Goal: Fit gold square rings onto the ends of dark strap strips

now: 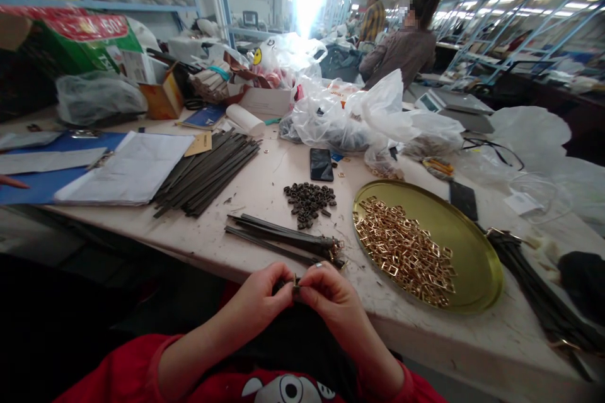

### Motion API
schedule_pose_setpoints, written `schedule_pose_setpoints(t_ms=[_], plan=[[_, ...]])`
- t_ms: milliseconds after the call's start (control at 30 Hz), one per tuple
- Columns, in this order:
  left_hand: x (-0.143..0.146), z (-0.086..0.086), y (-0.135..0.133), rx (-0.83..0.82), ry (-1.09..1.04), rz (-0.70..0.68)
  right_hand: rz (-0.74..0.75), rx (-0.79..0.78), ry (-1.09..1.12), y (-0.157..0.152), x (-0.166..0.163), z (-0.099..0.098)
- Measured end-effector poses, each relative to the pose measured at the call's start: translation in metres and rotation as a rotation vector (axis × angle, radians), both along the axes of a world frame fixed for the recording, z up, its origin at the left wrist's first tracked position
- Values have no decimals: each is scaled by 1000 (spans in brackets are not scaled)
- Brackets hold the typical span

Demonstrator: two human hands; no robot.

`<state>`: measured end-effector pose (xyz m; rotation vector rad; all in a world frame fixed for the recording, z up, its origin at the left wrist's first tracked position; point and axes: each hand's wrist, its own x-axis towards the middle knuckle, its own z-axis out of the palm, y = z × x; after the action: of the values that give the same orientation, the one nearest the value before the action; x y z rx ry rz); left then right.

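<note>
Just off the table's front edge, my left hand [265,293] and my right hand [333,293] meet, thumbs and fingers pinched together. Between their fingertips is a small gold buckle [295,283] on what looks like a dark strap end; the fingers cover most of it. Right behind the hands lies a bundle of dark straps [278,233] with gold buckles at their right ends. A heap of small dark loops [309,201] sits beyond it. To the right, a round gold-coloured tray [477,264] bears a pile of gold buckles [406,252].
Loose dark strips [212,170] lie left of centre, beside papers [125,167] and a blue folder [28,186] with another person's finger over it. A phone [321,164] and plastic bags [340,116] are farther back. More buckled straps [539,289] hang at the right edge.
</note>
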<state>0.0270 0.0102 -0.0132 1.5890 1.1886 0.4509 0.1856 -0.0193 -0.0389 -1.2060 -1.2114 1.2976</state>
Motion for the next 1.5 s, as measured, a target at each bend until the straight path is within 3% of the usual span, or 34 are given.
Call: schedule_pose_setpoints(t_ms=[400,700,867,1100,1300,1500], plan=[[1,0,0,-23,26,-36,-24,-123,12,-3,-1,-9],[3,-4,-4,0,-61,-41,-182,203,-369,-8,-8,-12],[5,-7,-2,35,-137,37,-166,430,-512,-16,-15,-12],[9,-11,-9,-50,-238,67,-207,480,-589,-15,-14,-16],[0,-16,-6,-19,-194,77,-192,371,-414,-12,-10,-15],[-3,-8,-8,33,-169,-36,-135,-124,130,-5,-7,-5]])
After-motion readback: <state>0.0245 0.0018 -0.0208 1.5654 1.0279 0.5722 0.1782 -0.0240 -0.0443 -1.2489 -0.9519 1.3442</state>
